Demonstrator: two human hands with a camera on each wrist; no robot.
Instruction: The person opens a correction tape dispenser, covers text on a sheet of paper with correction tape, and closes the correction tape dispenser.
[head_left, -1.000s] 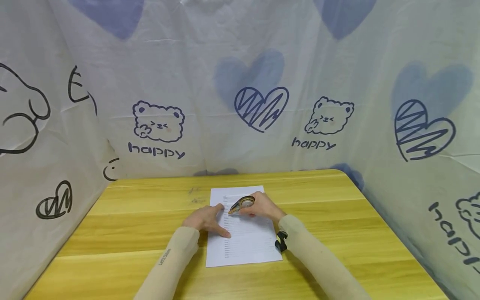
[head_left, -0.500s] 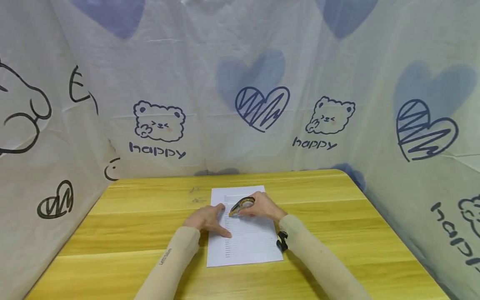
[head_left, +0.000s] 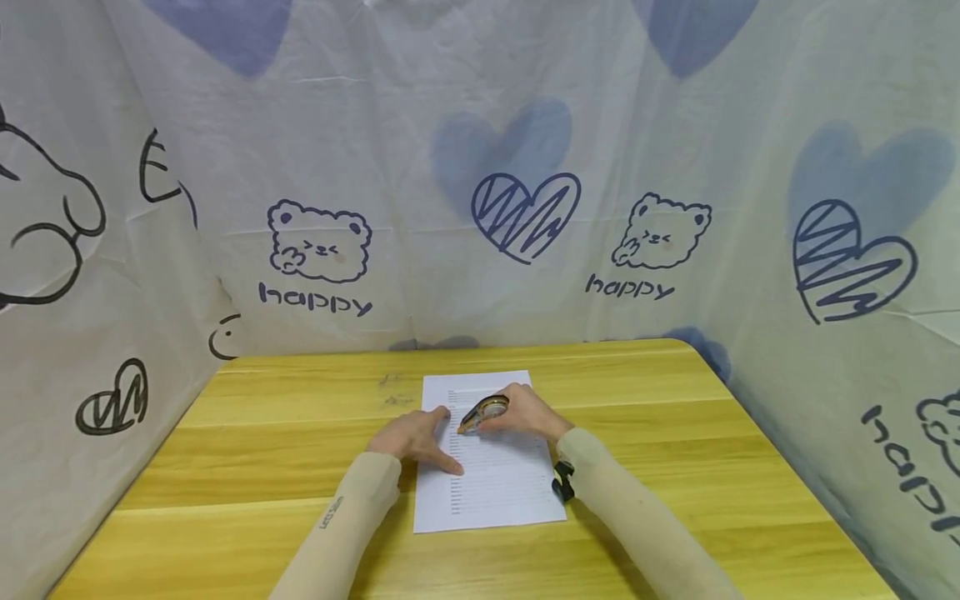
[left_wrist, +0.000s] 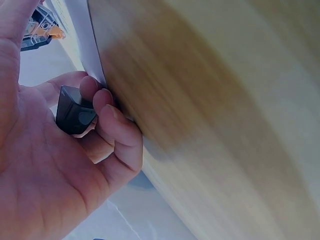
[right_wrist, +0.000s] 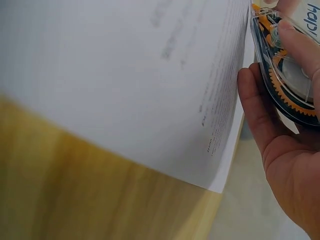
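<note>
A white sheet of paper (head_left: pixel 502 496) printed with lines of small text lies on the table. My right hand (head_left: pixel 527 415) pinches a correction tape (head_left: pixel 486 408), tilted so that its orange tip is right at the text near the left margin. In the right wrist view, the clear-and-black case (right_wrist: pixel 270 82) shows orange gears inside, with thumb and fingers on either side. My left hand (head_left: pixel 411 437) rests on the paper's left side, thumb and forefinger spread. In the left wrist view, its other fingers curl round a small black cap-like piece (left_wrist: pixel 75 112).
The yellow wood-grain table (head_left: pixel 247 467) has faint dark marks (head_left: pixel 393 392) left of the sheet's top. White cloth with hearts and bears (head_left: pixel 420 250) hangs behind and at both sides. A black strap piece (head_left: pixel 562 482) sits at the right wrist.
The correction tape's tip has slid very slightly toward me down the sheet, the right hand with it. The left hand and the paper hold their places.
</note>
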